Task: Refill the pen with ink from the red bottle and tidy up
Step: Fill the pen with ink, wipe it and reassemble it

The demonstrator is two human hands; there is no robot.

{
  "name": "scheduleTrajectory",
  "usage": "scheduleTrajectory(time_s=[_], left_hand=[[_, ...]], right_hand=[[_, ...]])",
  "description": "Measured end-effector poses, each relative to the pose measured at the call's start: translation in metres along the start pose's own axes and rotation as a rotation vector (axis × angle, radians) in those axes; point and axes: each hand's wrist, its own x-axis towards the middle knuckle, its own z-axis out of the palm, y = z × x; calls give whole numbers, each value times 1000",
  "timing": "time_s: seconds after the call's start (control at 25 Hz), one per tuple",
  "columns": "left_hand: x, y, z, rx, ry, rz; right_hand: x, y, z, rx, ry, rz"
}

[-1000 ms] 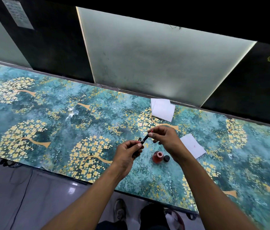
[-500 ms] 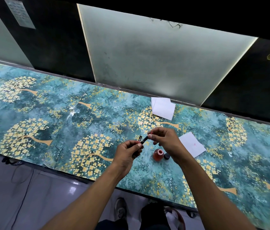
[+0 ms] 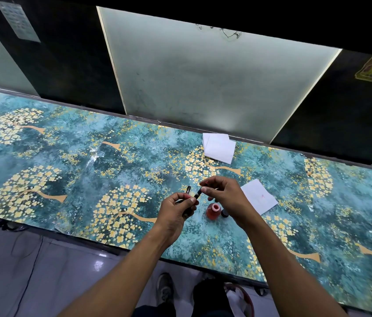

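Observation:
My left hand grips a black pen barrel above the table, and a second black piece with a clip sticks up beside it from the same hand. My right hand pinches the upper end of the pen at its fingertips, where a bit of red shows. Just below the hands the red ink bottle stands open on the table, its small black cap lying right beside it.
The table wears a teal cover with golden trees. A white paper with a faint red mark lies right of the bottle. Folded white tissues lie at the back edge. My shoes and a bin show on the floor below.
Both hands hold the pen in nearly the same spot. My right fingers have shifted slightly on its upper end, and the camera view has drifted a little.

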Motion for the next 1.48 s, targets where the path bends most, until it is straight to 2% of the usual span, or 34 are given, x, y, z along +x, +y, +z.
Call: scheduleTrajectory(time_s=[0.36,0.56,0.84,1.08,1.32,1.48], left_hand=[[-8,1,6,-53,-42,-18],[-9,8,9,-78,-69,-24],[-9,8,11,-84,-89,-33],[-3,13,10,-100,-79,-53],[0,16,14,-88,-97,-57],[2,17,13,-92,-84,-60]], right_hand=[[-6,5,5,69,61,3],[-8,2,3,79,-18,-48],[-6,4,12,142,100,-39],[-5,2,7,144,35,-54],[3,0,8,132,133,-77],[0,1,7,139,61,-65]])
